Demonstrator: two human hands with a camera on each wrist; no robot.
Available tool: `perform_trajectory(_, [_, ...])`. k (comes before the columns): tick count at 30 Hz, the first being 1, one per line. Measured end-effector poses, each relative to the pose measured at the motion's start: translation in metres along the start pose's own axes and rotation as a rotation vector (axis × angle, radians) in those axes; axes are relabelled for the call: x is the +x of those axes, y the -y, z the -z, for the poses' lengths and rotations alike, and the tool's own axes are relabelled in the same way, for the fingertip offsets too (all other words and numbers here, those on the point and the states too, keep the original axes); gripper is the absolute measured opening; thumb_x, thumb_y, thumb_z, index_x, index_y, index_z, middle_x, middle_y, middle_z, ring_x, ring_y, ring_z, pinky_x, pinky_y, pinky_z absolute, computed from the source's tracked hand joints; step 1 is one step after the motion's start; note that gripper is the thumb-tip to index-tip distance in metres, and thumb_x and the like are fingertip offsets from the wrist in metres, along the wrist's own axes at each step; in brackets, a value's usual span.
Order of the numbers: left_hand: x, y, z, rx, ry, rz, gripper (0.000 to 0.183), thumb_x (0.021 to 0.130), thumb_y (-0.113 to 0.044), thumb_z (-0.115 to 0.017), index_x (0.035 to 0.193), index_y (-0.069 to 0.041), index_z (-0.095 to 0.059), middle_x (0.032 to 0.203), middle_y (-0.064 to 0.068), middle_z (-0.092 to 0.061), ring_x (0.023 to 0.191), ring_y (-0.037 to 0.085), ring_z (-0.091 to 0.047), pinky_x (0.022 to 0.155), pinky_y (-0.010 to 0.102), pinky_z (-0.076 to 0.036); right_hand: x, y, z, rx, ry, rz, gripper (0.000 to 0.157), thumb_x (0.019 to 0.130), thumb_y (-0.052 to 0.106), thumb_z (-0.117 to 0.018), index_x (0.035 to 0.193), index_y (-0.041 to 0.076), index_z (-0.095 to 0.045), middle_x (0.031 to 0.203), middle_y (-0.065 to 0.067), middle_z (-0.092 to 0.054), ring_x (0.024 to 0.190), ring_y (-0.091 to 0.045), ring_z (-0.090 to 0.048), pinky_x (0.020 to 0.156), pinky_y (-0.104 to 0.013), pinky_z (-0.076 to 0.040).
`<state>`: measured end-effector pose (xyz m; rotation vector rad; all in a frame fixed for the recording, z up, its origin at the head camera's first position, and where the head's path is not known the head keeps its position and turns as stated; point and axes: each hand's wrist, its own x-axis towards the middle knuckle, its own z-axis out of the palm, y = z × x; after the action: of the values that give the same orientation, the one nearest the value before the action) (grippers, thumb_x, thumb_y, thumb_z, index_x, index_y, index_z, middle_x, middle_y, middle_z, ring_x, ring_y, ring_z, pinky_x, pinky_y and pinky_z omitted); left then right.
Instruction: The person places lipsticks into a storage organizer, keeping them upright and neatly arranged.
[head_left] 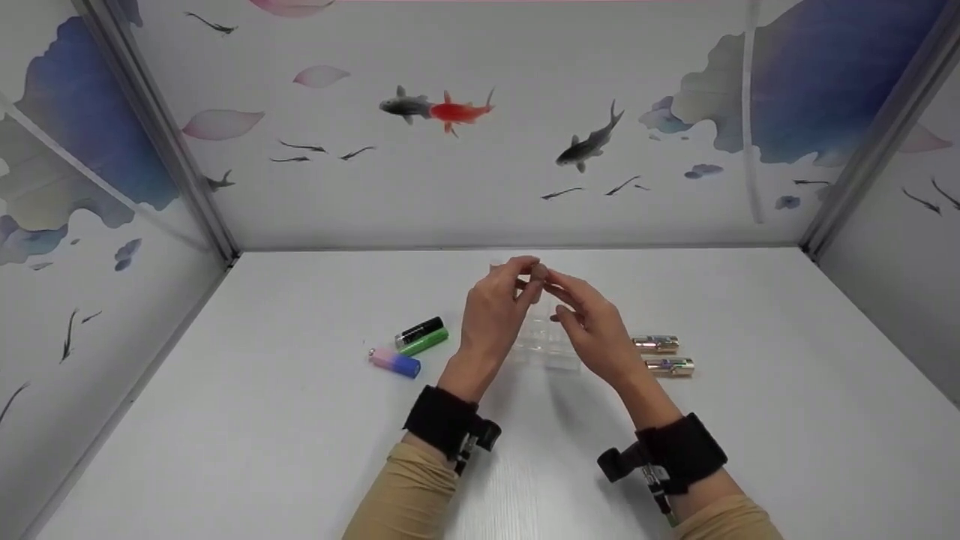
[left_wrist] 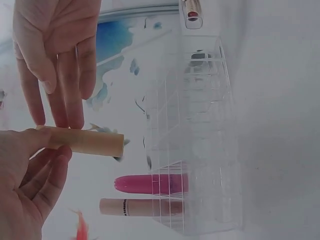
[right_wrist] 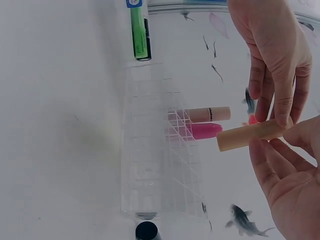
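A beige lipstick tube (left_wrist: 95, 141) is raised above a clear plastic lipstick holder (right_wrist: 142, 165). My left hand (head_left: 491, 315) pinches this tube near one end, between thumb and fingers. From the other side, my right hand (head_left: 600, 330) touches it with fairly straight fingertips; in the left wrist view its thumb stands apart from the tube. Two lipsticks stand in neighbouring slots of the holder: a bright pink one (left_wrist: 145, 184) and a pale pinkish one (left_wrist: 135, 207). In the head view both hands hide much of the holder.
Left of the holder lie a black lipstick tube (head_left: 419, 331), a green one (head_left: 424, 342) and a pink-to-blue one (head_left: 395, 363). Two gold tubes (head_left: 670, 367) lie to the right. Printed panels (head_left: 480, 202) enclose the white table (head_left: 247, 420) at the back and sides.
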<state>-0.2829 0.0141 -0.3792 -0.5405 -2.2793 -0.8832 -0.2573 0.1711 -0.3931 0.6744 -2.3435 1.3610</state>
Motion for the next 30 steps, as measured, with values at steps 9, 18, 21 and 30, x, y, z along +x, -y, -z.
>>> perform_trajectory(9, [0.001, 0.009, -0.004, -0.043, 0.004, 0.059, 0.024, 0.098, -0.02, -0.064, 0.119, -0.01, -0.068, 0.101, 0.002, -0.077, 0.08, 0.01, -0.073, 0.078, 0.024, -0.06, 0.007, -0.007, -0.014, 0.034, 0.008, -0.022, 0.053, 0.099, -0.008, -0.048, 0.15, 0.006, -0.043, 0.151, -0.014, -0.049, 0.139, -0.03, -0.051, 0.095, -0.036, -0.058])
perform_trajectory(18, [0.003, 0.012, -0.009, -0.048, 0.019, 0.087, 0.027, 0.099, -0.024, -0.061, 0.121, -0.01, -0.068, 0.101, 0.003, -0.077, 0.081, 0.01, -0.074, 0.073, 0.024, -0.059, 0.011, -0.015, -0.02, 0.038, 0.005, -0.03, 0.055, 0.098, -0.008, -0.049, 0.151, 0.004, -0.04, 0.153, -0.016, -0.046, 0.14, -0.032, -0.049, 0.1, -0.04, -0.055])
perform_trajectory(21, [0.003, 0.012, -0.011, -0.045, 0.035, 0.093, 0.028, 0.1, -0.024, -0.06, 0.123, -0.01, -0.068, 0.105, 0.004, -0.077, 0.083, 0.01, -0.074, 0.076, 0.025, -0.059, 0.012, -0.017, -0.02, 0.034, 0.003, -0.022, 0.056, 0.098, -0.009, -0.049, 0.151, 0.002, -0.04, 0.153, -0.017, -0.046, 0.14, -0.034, -0.049, 0.1, -0.041, -0.054])
perform_trajectory(30, [0.005, 0.015, -0.014, -0.063, 0.046, 0.099, 0.025, 0.099, -0.021, -0.062, 0.122, -0.011, -0.067, 0.108, 0.003, -0.076, 0.083, 0.012, -0.074, 0.074, 0.027, -0.059, 0.015, -0.022, -0.02, 0.032, 0.011, -0.052, 0.057, 0.099, -0.008, -0.048, 0.153, 0.006, -0.038, 0.155, -0.013, -0.045, 0.141, -0.028, -0.048, 0.101, -0.037, -0.053])
